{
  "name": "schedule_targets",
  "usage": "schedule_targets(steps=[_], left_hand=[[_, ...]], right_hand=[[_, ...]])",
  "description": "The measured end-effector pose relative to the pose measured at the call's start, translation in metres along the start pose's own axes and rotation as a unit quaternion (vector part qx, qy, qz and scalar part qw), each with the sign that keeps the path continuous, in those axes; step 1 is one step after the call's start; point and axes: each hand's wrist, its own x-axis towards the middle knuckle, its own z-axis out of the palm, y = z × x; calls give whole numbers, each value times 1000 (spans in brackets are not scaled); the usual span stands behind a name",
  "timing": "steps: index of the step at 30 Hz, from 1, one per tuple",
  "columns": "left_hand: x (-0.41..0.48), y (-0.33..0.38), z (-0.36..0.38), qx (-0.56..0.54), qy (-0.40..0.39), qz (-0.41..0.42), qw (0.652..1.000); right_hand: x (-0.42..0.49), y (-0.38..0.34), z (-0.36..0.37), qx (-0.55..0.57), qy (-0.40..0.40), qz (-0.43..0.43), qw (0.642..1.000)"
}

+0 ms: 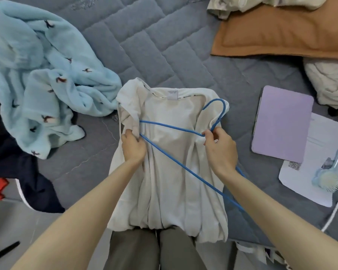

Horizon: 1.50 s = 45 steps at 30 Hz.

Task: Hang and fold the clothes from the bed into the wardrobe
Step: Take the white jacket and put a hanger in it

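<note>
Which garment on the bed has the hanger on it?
The white top in the middle, blue hanger across it; the light blue fleece and navy garment have none.

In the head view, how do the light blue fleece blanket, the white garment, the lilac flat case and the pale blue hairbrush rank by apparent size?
1-2. Light blue fleece blanket and white garment: alike, and the garment is nearer, so unranked.
3. Lilac flat case.
4. Pale blue hairbrush.
</note>
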Motion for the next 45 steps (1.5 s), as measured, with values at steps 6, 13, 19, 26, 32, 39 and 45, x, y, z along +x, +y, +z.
schedule_targets(steps=[6, 13, 19, 26, 32, 39, 45], left_hand=[[-39, -2, -44, -187, 68, -30, 980], [-46, -9, -86, -252, 181, -25, 950], [-33, -15, -115, -255, 213, -39, 942], [-56, 29, -141, -294, 152, 72, 941], [-119, 56, -88, -351, -98, 97, 926], [-131, 28, -68, -428, -62, 31, 901], [-86, -26, -49, -186, -27, -29, 982]], right_hand=[[-3, -33, 2, -23, -4, -21, 1000], [2, -61, -2, -114, 59, -100, 987], [-9, -59, -4, -164, 79, -150, 972], [-22, -50, 25, -160, 6, -148, 976], [4, -78, 65, -26, -181, -47, 982], [22, -124, 73, 212, -209, -56, 953], [27, -116, 109, 183, -237, -24, 954]])
